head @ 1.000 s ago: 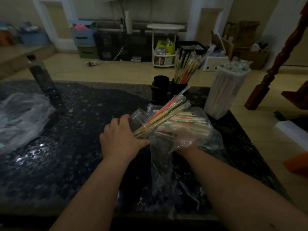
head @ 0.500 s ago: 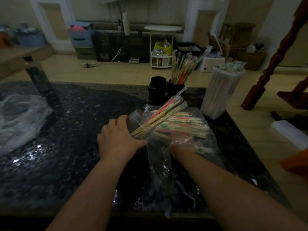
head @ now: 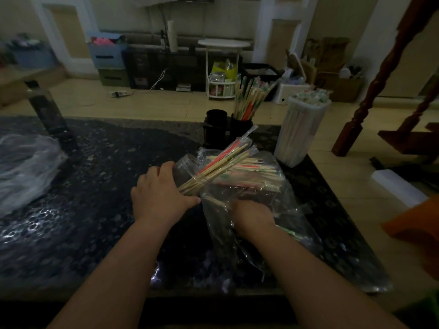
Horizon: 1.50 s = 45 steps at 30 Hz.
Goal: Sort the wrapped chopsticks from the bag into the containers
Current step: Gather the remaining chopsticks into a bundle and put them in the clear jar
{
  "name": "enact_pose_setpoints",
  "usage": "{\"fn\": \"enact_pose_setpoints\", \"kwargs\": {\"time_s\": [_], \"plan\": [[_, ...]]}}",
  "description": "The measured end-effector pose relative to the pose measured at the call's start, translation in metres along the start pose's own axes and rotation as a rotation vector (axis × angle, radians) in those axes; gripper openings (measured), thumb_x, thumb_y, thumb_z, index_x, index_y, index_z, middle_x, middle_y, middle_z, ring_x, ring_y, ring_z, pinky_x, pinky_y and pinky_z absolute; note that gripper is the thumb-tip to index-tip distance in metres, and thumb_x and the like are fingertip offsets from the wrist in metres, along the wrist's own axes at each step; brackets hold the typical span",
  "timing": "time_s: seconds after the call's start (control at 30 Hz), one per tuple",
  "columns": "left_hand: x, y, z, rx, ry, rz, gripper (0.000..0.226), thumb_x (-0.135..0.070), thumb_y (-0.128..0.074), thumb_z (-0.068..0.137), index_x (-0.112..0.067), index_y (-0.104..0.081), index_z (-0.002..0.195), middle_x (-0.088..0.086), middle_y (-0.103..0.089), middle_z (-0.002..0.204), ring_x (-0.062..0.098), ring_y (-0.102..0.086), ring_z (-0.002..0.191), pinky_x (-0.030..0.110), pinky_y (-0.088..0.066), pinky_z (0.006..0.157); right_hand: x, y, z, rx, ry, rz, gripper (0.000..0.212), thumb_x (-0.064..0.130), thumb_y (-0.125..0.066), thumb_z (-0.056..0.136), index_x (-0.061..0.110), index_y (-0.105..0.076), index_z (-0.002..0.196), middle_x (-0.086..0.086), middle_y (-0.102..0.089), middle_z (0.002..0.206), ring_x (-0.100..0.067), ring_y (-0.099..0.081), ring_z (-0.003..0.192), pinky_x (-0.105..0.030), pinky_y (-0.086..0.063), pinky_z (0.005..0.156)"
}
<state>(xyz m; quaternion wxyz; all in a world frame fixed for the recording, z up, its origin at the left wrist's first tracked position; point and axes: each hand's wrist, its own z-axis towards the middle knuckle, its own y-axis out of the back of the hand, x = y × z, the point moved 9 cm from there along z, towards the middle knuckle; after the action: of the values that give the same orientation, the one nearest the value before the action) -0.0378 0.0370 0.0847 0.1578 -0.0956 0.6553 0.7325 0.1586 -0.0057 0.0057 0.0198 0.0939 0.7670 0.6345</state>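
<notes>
A clear plastic bag (head: 282, 193) lies on the dark speckled table (head: 95, 186), holding several wrapped chopsticks (head: 251, 172). My left hand (head: 159, 193) grips a bundle of wrapped chopsticks (head: 223, 162) that fans up and to the right over the bag. My right hand (head: 251, 214) reaches into the bag's mouth; its fingers are hidden under the plastic. Behind the bag stand two black cups: the left one (head: 216, 125) looks empty, the right one (head: 242, 125) holds several chopsticks. A tall white container (head: 299, 134) packed with wrapped sticks stands to the right.
A crumpled clear plastic bag (head: 21, 167) lies at the table's left. A dark bottle (head: 47, 112) stands at the far left edge. A wooden stair post (head: 370, 91) rises right of the table, and an orange object (head: 418, 231) sits at the right border.
My right hand has drawn back toward me, from deep among the chopsticks to the bag's mouth. My left hand and its bundle have barely moved.
</notes>
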Motion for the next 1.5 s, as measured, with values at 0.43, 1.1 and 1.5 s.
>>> {"fn": "enact_pose_setpoints", "kwargs": {"time_s": [0.43, 1.1, 1.5], "plan": [[0.012, 0.011, -0.009, 0.005, 0.018, 0.027, 0.102, -0.066, -0.079, 0.060, -0.027, -0.035, 0.143, 0.009, -0.047, 0.134, 0.033, -0.046, 0.122, 0.047, -0.042, 0.099, 0.010, 0.062, -0.067, -0.079, 0.132, -0.008, 0.023, 0.041, -0.057, 0.084, 0.026, -0.065, 0.100, -0.004, -0.066, 0.101, -0.028, -0.062, 0.098, -0.036, -0.047, 0.076], [0.017, 0.003, -0.008, -0.062, 0.034, 0.133, 0.094, -0.067, -0.078, 0.059, -0.027, -0.039, 0.135, 0.008, -0.052, 0.128, 0.031, -0.047, 0.117, 0.045, -0.040, 0.094, -0.003, 0.143, -0.104, -1.090, 0.338, 0.830, 0.027, 0.038, -0.042, 0.099, 0.028, -0.048, 0.074, 0.002, -0.049, 0.074, -0.012, -0.048, 0.065, -0.028, -0.039, 0.057], [0.014, -0.005, -0.007, -0.023, -0.007, 0.124, 0.093, -0.063, -0.078, 0.062, -0.029, -0.036, 0.138, 0.004, -0.048, 0.133, 0.030, -0.043, 0.122, 0.046, -0.037, 0.097, -0.037, 0.117, -0.081, -0.994, 0.031, 1.665, 0.037, 0.022, -0.052, 0.102, 0.011, -0.053, 0.067, 0.007, -0.048, 0.046, -0.006, -0.046, 0.042, -0.021, -0.041, 0.042]]}}
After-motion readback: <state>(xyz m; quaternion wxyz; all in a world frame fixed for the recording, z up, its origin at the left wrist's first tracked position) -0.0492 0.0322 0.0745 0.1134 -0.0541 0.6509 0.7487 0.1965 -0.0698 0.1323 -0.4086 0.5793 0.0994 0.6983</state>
